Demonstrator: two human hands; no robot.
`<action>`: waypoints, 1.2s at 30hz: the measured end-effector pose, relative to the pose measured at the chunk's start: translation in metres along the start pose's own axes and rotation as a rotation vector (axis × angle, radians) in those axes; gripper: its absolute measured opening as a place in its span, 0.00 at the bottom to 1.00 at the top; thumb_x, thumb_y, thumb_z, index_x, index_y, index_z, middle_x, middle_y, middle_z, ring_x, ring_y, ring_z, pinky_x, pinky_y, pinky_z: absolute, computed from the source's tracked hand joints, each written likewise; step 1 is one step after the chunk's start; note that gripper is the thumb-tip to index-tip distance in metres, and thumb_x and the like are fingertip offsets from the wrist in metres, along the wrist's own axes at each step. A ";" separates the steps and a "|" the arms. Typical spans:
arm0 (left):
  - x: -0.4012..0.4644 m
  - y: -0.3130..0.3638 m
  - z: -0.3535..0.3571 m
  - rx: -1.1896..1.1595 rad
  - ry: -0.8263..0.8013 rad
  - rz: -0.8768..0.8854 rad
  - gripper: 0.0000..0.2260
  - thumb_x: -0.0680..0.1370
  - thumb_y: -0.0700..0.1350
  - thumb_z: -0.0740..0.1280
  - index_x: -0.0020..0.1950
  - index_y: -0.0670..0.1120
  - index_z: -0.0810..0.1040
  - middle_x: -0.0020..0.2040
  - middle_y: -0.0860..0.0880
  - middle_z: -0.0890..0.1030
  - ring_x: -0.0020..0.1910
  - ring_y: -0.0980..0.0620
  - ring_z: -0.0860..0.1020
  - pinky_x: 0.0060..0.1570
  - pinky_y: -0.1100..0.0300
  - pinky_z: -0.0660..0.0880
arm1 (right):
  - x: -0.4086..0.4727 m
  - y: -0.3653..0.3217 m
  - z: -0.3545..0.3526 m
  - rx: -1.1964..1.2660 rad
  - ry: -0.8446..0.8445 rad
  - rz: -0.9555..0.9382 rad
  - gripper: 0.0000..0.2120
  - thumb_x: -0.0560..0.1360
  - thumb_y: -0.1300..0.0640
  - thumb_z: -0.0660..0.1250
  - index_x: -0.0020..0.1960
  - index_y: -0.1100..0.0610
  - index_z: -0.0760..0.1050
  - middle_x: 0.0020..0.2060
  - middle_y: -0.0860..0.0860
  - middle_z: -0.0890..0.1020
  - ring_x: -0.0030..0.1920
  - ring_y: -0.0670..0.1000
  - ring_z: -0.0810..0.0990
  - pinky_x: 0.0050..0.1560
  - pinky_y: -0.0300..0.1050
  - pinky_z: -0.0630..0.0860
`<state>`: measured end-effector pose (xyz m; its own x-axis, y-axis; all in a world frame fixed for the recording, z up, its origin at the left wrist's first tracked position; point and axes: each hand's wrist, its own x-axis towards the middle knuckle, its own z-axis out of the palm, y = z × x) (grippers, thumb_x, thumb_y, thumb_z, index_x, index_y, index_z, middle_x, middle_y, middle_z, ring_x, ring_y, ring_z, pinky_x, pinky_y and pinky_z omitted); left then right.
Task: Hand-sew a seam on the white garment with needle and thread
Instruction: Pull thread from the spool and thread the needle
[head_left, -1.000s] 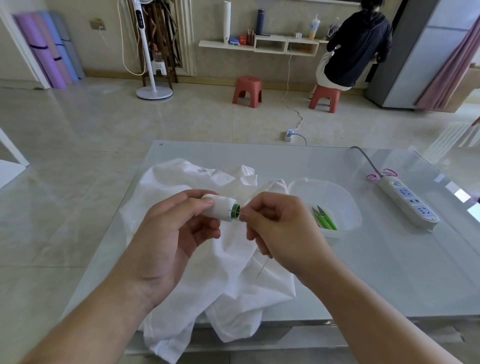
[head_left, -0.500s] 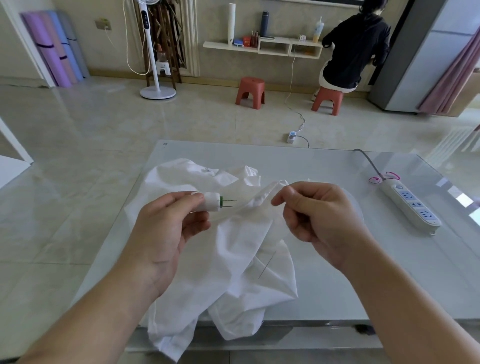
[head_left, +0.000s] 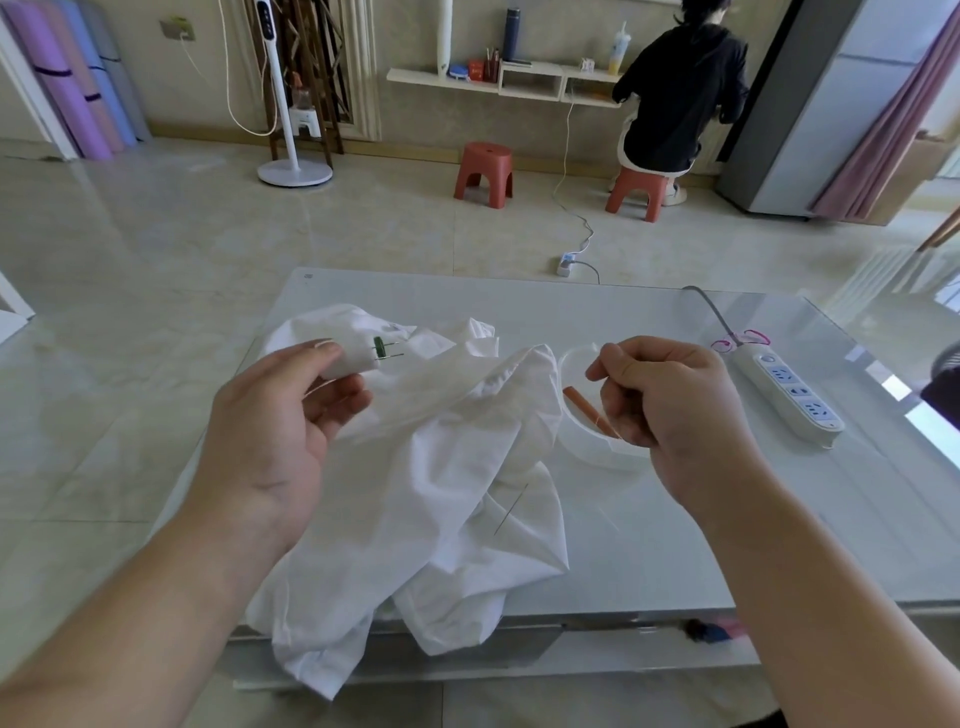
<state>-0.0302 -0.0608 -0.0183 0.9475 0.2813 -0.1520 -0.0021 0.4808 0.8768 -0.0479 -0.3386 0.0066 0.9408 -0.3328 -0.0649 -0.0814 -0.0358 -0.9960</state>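
We were at the thread-drawing step, with no stitch begun, as far as we could judge. Our left hand (head_left: 291, 415) held a white thread spool (head_left: 358, 356) between thumb and fingers above the far left part of the white garment (head_left: 415, 499). Our right hand (head_left: 670, 400) was curled to the right of the garment, its fingertips pinched as if on the thread's end; the thread itself was too fine for us to see between the hands. The garment lay crumpled on the counter (head_left: 675, 551), its near edge hanging over the front. A needle (head_left: 511, 508) rested on the garment's near right fold, held by neither hand. Just right of the garment stood a clear plastic dish (head_left: 597, 447) with an orange tool (head_left: 589, 410) in it, mostly hidden behind our right hand.

Next, we judged, enough thread had to be pulled and cut, then the needle picked up and threaded, which called for a steady pinch on a very fine end.
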 end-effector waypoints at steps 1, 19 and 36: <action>0.000 0.001 0.000 -0.012 0.009 0.000 0.06 0.82 0.38 0.69 0.47 0.40 0.84 0.39 0.47 0.85 0.38 0.49 0.82 0.43 0.58 0.83 | 0.000 0.000 -0.001 0.003 0.032 0.003 0.13 0.82 0.64 0.67 0.40 0.66 0.80 0.26 0.57 0.74 0.20 0.48 0.70 0.27 0.37 0.69; -0.009 0.004 0.003 0.026 -0.042 0.078 0.10 0.82 0.39 0.70 0.42 0.45 0.85 0.40 0.49 0.86 0.41 0.49 0.83 0.46 0.57 0.83 | -0.003 0.007 -0.002 -0.789 -0.072 -0.216 0.14 0.81 0.56 0.66 0.51 0.39 0.85 0.32 0.46 0.86 0.26 0.46 0.80 0.37 0.50 0.83; -0.016 -0.004 0.007 0.056 -0.154 0.011 0.03 0.82 0.38 0.70 0.51 0.40 0.83 0.47 0.42 0.84 0.41 0.48 0.82 0.44 0.57 0.82 | -0.009 0.028 -0.028 -0.910 -0.256 0.107 0.13 0.82 0.65 0.63 0.50 0.51 0.83 0.42 0.47 0.88 0.29 0.54 0.86 0.34 0.51 0.85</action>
<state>-0.0433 -0.0734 -0.0157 0.9853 0.1538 -0.0745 0.0011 0.4301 0.9028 -0.0678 -0.3631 -0.0191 0.9482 -0.1644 -0.2719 -0.2950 -0.7731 -0.5616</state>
